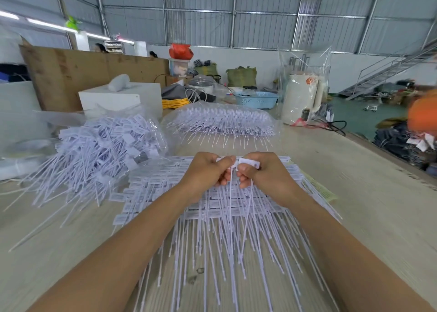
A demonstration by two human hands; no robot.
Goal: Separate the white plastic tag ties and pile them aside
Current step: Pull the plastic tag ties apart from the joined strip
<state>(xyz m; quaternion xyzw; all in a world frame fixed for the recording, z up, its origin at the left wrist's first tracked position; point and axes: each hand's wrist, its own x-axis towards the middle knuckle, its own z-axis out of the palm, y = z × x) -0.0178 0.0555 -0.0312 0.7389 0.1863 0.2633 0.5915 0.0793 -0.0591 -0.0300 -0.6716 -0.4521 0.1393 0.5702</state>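
Note:
Both hands meet above a flat stack of joined white tag ties [212,217] lying on the table in front of me. My left hand [205,174] and my right hand [264,176] each pinch the label end of a short strip of tag ties [248,163], thumbs on top and close together. Thin tails hang down from the held strip between the hands. To the left lies a loose heap of separated tag ties [101,150], partly on clear plastic.
A clear bag of more joined ties [224,122] sits behind the hands. A white box [123,98], a blue basket [257,100] and a wrapped white kettle [302,98] stand at the back. The table edge [390,160] runs along the right.

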